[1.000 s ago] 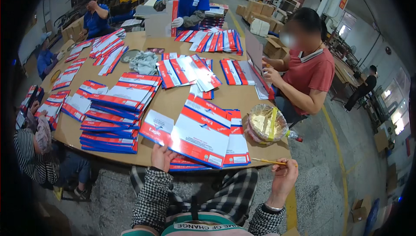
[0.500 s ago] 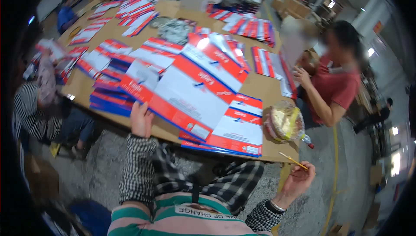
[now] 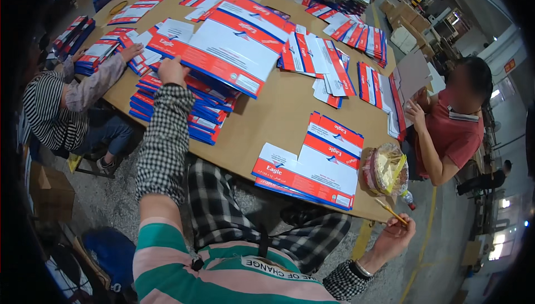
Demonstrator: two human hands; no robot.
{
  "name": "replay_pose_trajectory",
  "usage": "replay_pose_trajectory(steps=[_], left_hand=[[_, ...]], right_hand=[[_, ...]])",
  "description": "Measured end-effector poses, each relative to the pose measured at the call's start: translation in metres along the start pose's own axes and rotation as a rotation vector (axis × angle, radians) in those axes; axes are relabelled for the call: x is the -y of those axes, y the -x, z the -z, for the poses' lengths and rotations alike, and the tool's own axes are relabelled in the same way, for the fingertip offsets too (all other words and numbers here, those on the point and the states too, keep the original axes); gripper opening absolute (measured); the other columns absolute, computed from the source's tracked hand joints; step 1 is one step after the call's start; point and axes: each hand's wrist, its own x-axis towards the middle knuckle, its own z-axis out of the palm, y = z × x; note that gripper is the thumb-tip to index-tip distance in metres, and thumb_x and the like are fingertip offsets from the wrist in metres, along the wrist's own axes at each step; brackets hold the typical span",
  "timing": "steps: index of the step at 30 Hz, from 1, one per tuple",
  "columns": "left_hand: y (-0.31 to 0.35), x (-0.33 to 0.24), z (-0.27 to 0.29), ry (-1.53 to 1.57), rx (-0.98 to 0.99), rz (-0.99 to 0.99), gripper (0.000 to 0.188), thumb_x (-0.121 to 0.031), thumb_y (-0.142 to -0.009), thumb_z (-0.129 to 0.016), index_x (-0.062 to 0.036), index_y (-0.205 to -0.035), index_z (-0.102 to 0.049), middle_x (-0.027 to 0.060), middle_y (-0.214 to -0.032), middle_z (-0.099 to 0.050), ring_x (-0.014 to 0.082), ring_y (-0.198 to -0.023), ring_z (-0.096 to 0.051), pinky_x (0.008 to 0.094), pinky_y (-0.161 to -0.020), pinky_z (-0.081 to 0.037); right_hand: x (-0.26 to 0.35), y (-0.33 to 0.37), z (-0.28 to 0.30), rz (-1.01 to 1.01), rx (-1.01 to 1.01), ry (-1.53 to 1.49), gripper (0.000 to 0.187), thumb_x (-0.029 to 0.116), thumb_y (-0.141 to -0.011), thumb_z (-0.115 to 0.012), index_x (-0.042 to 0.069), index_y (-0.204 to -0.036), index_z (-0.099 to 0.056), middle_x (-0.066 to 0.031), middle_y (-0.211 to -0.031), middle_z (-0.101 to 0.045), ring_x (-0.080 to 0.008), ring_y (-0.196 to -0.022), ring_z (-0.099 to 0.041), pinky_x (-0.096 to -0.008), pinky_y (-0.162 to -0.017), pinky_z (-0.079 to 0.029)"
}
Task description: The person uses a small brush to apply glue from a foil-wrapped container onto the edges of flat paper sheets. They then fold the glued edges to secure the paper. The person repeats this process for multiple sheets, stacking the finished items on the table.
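Observation:
My left hand pinches the near edge of a flat red, white and blue printed cardboard folder, held over the stack of similar folders at the table's left. A thin yellow-handled brush with a pale tip is gripped in my right hand, just off the table's near right edge. Close to that brush stands a plastic-lined bowl of pale yellow stuff. Another pile of folders lies squarely in front of me, its top sheet spread flat.
The brown table carries several more folder piles. A person in a red shirt sits at the right, handling a folder. Another in striped clothing reaches in from the left. A clear bottle with a red cap is beside the bowl.
My left hand has carried the folder up and left, off the front pile and over the left stack. The right hand keeps its brush, nearly in place. My view has shifted slightly.

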Motion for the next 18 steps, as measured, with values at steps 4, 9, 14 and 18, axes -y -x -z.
replay_pose_trajectory(steps=[4, 9, 14, 18], left_hand=[[-0.056, 0.004, -0.002, -1.844, 0.162, -0.582, 0.03, -0.023, -0.079, -0.069, -0.0058, -0.102, -0.061, 0.0133, -0.091, -0.064, 0.0264, -0.082, -0.063, 0.0387, -0.07, -0.052], [-0.095, 0.024, -0.012, -1.336, 0.141, -0.247, 0.042, -0.033, -0.078, -0.068, -0.0025, -0.106, -0.061, 0.0197, -0.104, -0.062, 0.0295, -0.092, -0.063, 0.0406, -0.079, -0.05], [-0.058, 0.028, -0.031, -1.106, -0.155, -0.217, 0.065, -0.036, -0.075, -0.066, 0.0084, -0.118, -0.049, 0.0259, -0.115, -0.054, 0.0359, -0.106, -0.055, 0.0428, -0.093, -0.042], [-0.009, 0.039, -0.023, -0.975, -0.118, -0.771, 0.057, -0.026, -0.078, -0.064, 0.003, -0.124, -0.046, 0.0226, -0.115, -0.05, 0.0328, -0.102, -0.052, 0.0409, -0.09, -0.042]], right_hand=[[-0.009, -0.009, -0.008, 0.003, 0.081, 0.012, 0.018, 0.021, -0.091, -0.047, 0.005, -0.084, -0.051, -0.0087, -0.082, -0.056, -0.0149, -0.062, -0.052, -0.0245, -0.056, -0.042], [-0.021, -0.016, -0.026, -0.036, 0.115, 0.013, 0.018, 0.022, -0.09, -0.049, 0.004, -0.086, -0.053, -0.0101, -0.082, -0.057, -0.0168, -0.06, -0.054, -0.0247, -0.054, -0.043], [-0.029, -0.016, -0.026, -0.029, 0.113, 0.062, 0.02, 0.022, -0.091, -0.048, 0.003, -0.087, -0.053, -0.0105, -0.08, -0.058, -0.0163, -0.061, -0.054, -0.0246, -0.053, -0.043], [-0.032, -0.017, -0.035, -0.018, 0.097, 0.029, 0.02, 0.021, -0.091, -0.046, 0.003, -0.086, -0.053, -0.01, -0.08, -0.058, -0.0153, -0.06, -0.054, -0.0248, -0.052, -0.044]])
